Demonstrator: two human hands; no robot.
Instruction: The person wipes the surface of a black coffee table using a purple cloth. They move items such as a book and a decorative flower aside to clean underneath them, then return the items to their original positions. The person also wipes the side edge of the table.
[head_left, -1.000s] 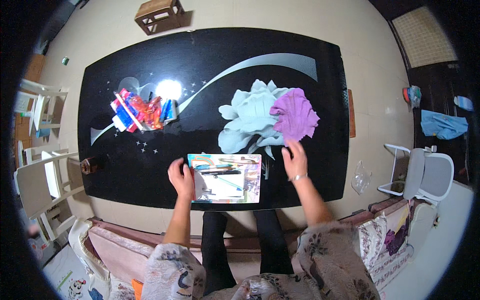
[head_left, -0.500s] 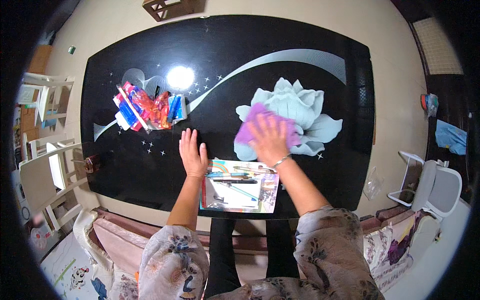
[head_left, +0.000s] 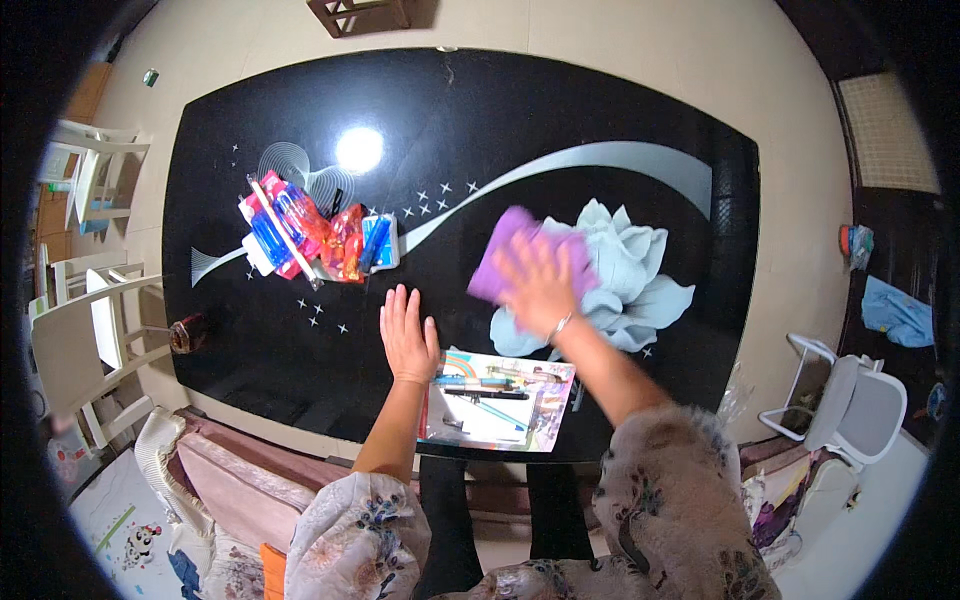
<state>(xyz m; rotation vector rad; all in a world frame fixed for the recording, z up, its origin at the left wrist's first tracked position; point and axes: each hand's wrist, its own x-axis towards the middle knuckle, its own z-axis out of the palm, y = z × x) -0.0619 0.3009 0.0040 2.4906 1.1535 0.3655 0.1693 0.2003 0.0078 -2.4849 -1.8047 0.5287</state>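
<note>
My right hand [head_left: 540, 288] lies spread on a purple cloth [head_left: 490, 265], pressing it against the glossy black table [head_left: 300, 390]. Part of the cloth sticks out beyond the fingertips and to their left. It covers the left side of a pale printed flower [head_left: 640, 255]. My left hand [head_left: 408, 335] rests palm down on the tabletop, fingers stretched out and holding nothing. Between my forearms, at the near edge, lies a colourful flat booklet [head_left: 552, 425] with several pens [head_left: 488, 394] on it. My left wrist is close to its left edge.
At the table's left lies a pile of red and blue wrapped packages [head_left: 300, 235], beside a blue-and-white pack [head_left: 380, 243]. White chairs [head_left: 95, 330] stand left, a grey-white chair [head_left: 855, 405] right. A brown wooden stool [head_left: 358, 14] is beyond the far edge.
The whole view has shifted slightly. Against the printed flower, my right hand and the purple cloth have slid left and away from me. My left hand stays beside the booklet.
</note>
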